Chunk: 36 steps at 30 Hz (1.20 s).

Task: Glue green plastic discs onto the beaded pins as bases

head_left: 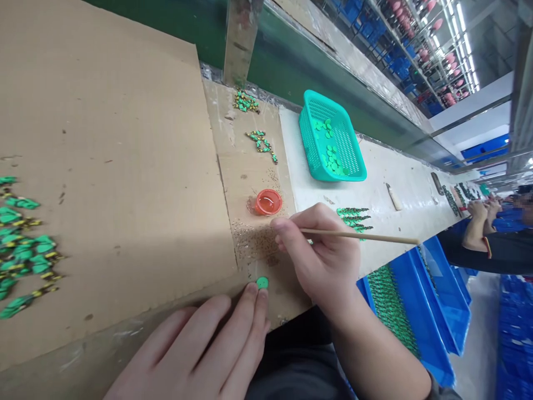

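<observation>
My right hand point(320, 258) is closed around a thin wooden stick point(366, 235), whose rear end points right; its working tip is hidden by my fingers. At the near edge of the cardboard, the fingertips of my left hand point(216, 344) hold a small flat green disc point(262, 283); the thumb is out of sight. Just beyond my right fingers stands a small red cup point(268, 202) with clear liquid in it. Brown specks point(258, 239) are scattered over the cardboard between the cup and the disc.
A turquoise basket point(306, 141) holds more green discs. Green, black and yellow pieces lie in small piles point(246, 101), at the far left point(29, 250) and in rows point(353, 216) at right. Blue bins point(422, 300) stand below the table's right side. Another person point(483, 239) works farther along.
</observation>
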Available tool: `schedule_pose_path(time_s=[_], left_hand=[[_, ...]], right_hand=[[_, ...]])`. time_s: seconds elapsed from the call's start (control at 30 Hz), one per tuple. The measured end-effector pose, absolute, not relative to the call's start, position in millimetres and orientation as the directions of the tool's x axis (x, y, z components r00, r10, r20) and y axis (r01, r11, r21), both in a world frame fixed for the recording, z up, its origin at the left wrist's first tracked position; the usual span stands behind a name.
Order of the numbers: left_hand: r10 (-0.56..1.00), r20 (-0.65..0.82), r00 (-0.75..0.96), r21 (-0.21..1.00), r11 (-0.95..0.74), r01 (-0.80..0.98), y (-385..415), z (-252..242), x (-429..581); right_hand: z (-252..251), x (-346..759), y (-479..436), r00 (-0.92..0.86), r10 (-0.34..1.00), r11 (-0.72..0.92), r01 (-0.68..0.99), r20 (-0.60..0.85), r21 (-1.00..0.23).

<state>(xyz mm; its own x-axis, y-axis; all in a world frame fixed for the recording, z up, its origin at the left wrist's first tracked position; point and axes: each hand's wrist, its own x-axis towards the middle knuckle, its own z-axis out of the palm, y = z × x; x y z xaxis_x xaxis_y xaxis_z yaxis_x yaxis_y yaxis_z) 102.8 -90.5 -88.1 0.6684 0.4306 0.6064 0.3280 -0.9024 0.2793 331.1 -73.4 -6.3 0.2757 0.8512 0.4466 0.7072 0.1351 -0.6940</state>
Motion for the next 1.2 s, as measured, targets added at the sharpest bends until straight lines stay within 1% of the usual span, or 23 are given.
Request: schedule_pose_path(time_s=[0.2,0.33,0.43,0.53,0.67,0.73,0.83,0.9,1.2], left_hand=[[0.417,0.664,0.621,0.266,-0.907,0.325,-89,-95,106],[0.428,0.619,0.659,0.279,-0.904,0.325,-89,-93,106],[0.423,0.620,0.661,0.269,-0.906,0.327,-89,-89,105],[0.423,0.624,0.657,0.268,-0.906,0.328,-90,-88,103],[0.410,0.652,0.638,0.259,-0.911,0.320,-90,-89,104],[0.400,0.653,0.643,0.244,-0.915,0.322,-90,-89,104],[0.395,0.609,0.688,0.237,-0.918,0.317,-92,-87,102],[0.392,0.588,0.707,0.236,-0.920,0.314,-92,-86,100],[0.393,0.565,0.725,0.249,-0.919,0.305,-94,-84,98]], right_hand=[[-14,329,-71,0.272,0.892,0.085,0.684,0.362,-0.724],[-14,328,-73,0.310,0.878,0.065,0.677,0.364,-0.733],[-14,327,-73,0.295,0.883,0.070,0.688,0.366,-0.722],[-14,327,-78,0.296,0.868,0.094,0.691,0.399,-0.717],[-16,324,-103,0.312,0.848,0.138,0.651,0.429,-0.746],[-18,320,-120,0.270,0.847,0.184,0.659,0.458,-0.729],[-23,314,-138,0.168,0.837,0.271,0.700,0.521,-0.661],[-25,312,-144,0.126,0.837,0.303,0.703,0.532,-0.643],[-29,311,-142,0.113,0.852,0.291,0.709,0.511,-0.642]])
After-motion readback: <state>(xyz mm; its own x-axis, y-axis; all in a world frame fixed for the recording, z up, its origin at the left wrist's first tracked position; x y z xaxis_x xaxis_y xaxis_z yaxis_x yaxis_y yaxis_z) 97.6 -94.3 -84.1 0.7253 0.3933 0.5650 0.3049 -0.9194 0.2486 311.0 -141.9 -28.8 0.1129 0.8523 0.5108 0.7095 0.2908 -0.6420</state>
